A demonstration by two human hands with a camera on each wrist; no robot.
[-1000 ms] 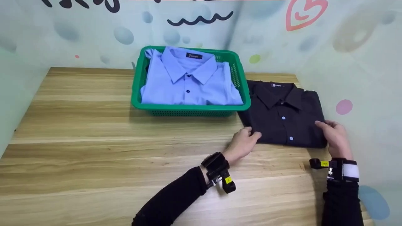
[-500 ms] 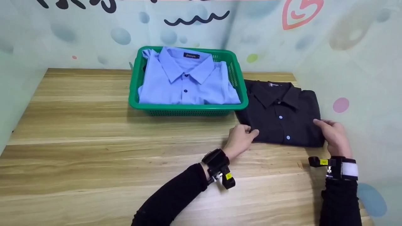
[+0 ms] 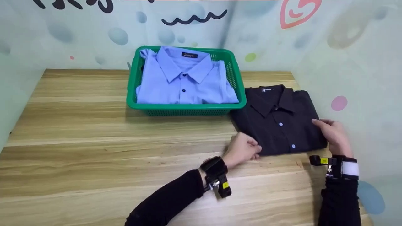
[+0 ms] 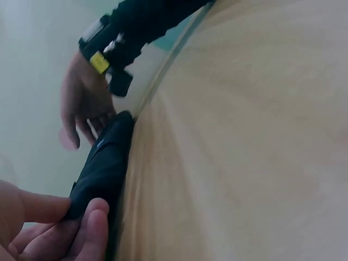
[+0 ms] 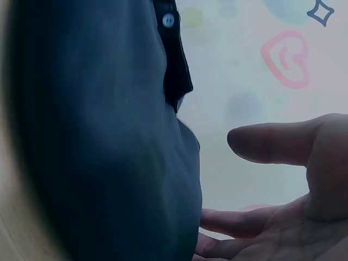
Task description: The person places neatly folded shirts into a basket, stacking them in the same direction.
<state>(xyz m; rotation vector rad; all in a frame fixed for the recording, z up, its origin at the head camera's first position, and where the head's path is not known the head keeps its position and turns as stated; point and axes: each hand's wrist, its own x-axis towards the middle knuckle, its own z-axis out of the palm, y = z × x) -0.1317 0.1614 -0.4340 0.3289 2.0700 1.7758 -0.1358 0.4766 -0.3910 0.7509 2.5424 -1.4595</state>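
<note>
A folded black shirt (image 3: 273, 131) with pale buttons lies on the table, right of the basket. My left hand (image 3: 243, 147) pinches its near left corner. Up close in the left wrist view, thumb and fingers of the left hand (image 4: 51, 225) squeeze the edge of the dark cloth (image 4: 106, 168). At the opposite side, my right hand (image 3: 336, 135) stands along the shirt's right edge. The right wrist view has that hand's thumb (image 5: 272, 142) straight and apart from the cloth, while the fingertips reach the shirt's edge and are partly hidden behind it.
A green plastic basket (image 3: 188, 106) stands at the back of the table (image 3: 94, 157), holding a folded light blue shirt (image 3: 201, 91). Its right rim overlaps the black shirt's left side in the head view. A printed wall (image 3: 355, 72) rises close beyond the right hand.
My left hand has drawn its corner of the black shirt nearer, turning the shirt slightly and shifting its collar forward. The right hand has stayed at the right edge.
</note>
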